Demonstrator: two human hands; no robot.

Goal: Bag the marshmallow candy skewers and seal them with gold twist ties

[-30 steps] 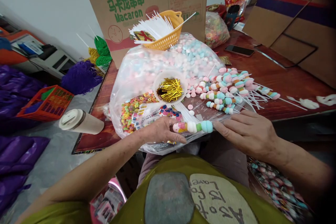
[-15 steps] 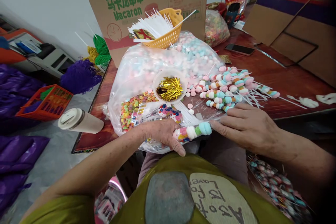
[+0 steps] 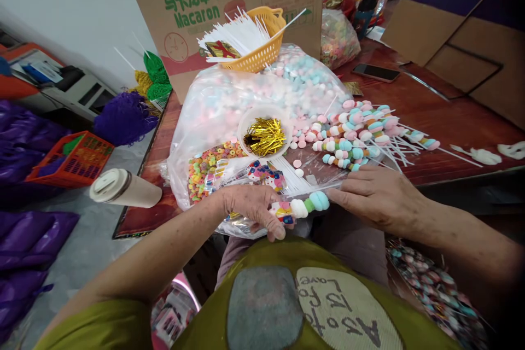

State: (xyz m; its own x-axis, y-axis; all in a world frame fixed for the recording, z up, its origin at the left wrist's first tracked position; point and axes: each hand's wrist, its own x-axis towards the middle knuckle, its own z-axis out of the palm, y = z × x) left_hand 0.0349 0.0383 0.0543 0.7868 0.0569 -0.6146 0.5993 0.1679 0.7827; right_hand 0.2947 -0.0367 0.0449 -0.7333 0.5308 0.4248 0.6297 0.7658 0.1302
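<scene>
A skewer of marshmallows (image 3: 310, 204) in white, green and pale blue lies level in front of my body. Its left end sits inside a clear wrapper (image 3: 283, 211) printed with coloured patches. My left hand (image 3: 254, 209) is closed around that wrapped end, thumb towards me. At the blue end, my right hand (image 3: 371, 197) has its fingers curled, the index fingertip against the last marshmallow; the stick inside its grip is hidden. Just beyond the hands lie several printed wrappers (image 3: 266, 175), white sticks (image 3: 292, 174) and a bowl (image 3: 241, 136) of gold twist ties (image 3: 266, 135).
Finished marshmallow skewers (image 3: 361, 126) are piled on the right of the table. Behind the bowl bulges a big clear bag of marshmallows (image 3: 229, 93), with a yellow basket (image 3: 262, 54) of sticks on top. A lidded cup (image 3: 127, 188) stands at the left edge; a phone (image 3: 376, 72) lies further back.
Both hands have shifted slightly left with the skewer. More of the printed wrapper shows beside my left thumb. My grip looks the same.
</scene>
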